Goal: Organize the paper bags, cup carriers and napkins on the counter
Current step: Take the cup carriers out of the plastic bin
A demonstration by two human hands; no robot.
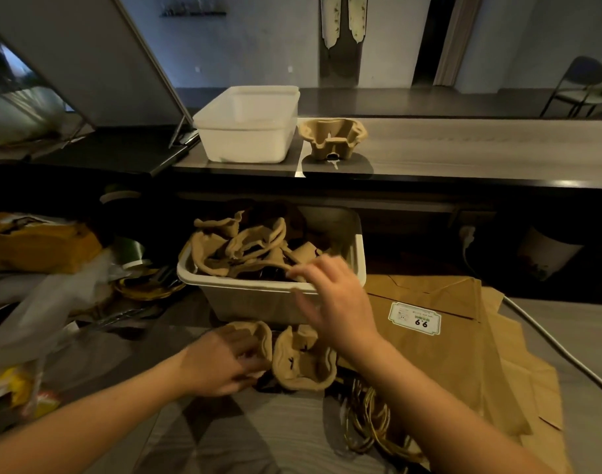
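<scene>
A white bin (258, 295) on the lower counter holds several crumpled brown pulp cup carriers (244, 248). My right hand (333, 299) reaches over the bin's front right rim and pinches the edge of one carrier in the bin. My left hand (220, 364) grips a cup carrier (262, 340) lying on the counter in front of the bin; another carrier (303, 364) lies right beside it. Flat brown paper bags (463, 354) with a white label are spread at the right. A stack of carriers (332, 138) stands on the upper counter.
A second white bin (248, 128) sits on the upper counter left of the carrier stack. Plastic wrappers and a yellow pack (36, 248) crowd the left side. Bag handles of twine (368, 422) lie near my right forearm. A white cable (559, 350) runs along the right.
</scene>
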